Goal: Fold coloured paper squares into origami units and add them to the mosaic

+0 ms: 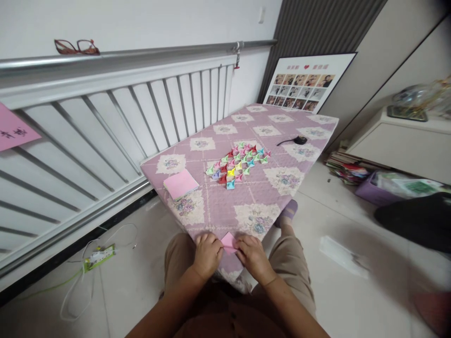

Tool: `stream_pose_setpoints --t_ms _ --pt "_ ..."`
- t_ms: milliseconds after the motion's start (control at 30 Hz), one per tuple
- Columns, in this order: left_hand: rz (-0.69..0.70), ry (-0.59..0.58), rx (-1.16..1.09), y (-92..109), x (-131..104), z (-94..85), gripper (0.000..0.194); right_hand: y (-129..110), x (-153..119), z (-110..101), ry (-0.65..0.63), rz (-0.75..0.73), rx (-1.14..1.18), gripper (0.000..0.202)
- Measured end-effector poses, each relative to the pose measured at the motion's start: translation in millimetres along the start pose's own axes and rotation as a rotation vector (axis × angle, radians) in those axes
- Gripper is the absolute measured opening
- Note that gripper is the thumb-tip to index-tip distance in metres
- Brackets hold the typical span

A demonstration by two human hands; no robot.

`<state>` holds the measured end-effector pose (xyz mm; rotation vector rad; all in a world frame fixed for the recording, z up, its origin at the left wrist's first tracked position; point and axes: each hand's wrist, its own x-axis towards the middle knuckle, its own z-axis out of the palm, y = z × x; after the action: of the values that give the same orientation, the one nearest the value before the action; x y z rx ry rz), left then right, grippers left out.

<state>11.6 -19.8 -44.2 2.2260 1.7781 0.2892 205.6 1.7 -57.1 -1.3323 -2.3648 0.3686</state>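
A small pink sheet of origami paper (229, 242), partly folded, lies at the near corner of the table between my two hands. The fingers of my left hand (208, 253) are closed on its left corner. On the opposite corner, my right hand (254, 256) pinches the paper the same way. Beyond them, several small folded paper pieces (230, 172) in red, green, yellow, blue and pink stand grouped in the middle of the table. A stack of square paper (181, 184), pink on top, rests near the table's left edge.
A purple flowered cloth covers the table (221, 206). Toward its right side lies a small black object with a thin tail (299, 140). A white radiator (105, 126) runs along the left, with glasses (76, 47) on the pipe above. A photo board (299, 84) leans behind the table.
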Motion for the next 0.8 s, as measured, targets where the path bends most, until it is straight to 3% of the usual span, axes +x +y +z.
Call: stream_pose_setpoints --t_ms 133,333,800 --pt "-0.113 0.058 -0.07 3 -1 0.9 0.015 -1 0 -2 0.048 0.094 0.018 0.012" --pt "-0.182 0.045 -0.031 6 8 -0.5 0.019 -2 4 5 0.146 0.164 -0.058 0.028" --pt "-0.149 0.035 0.101 7 16 -2.1 0.021 2 7 14 0.203 0.212 -0.141 0.026"
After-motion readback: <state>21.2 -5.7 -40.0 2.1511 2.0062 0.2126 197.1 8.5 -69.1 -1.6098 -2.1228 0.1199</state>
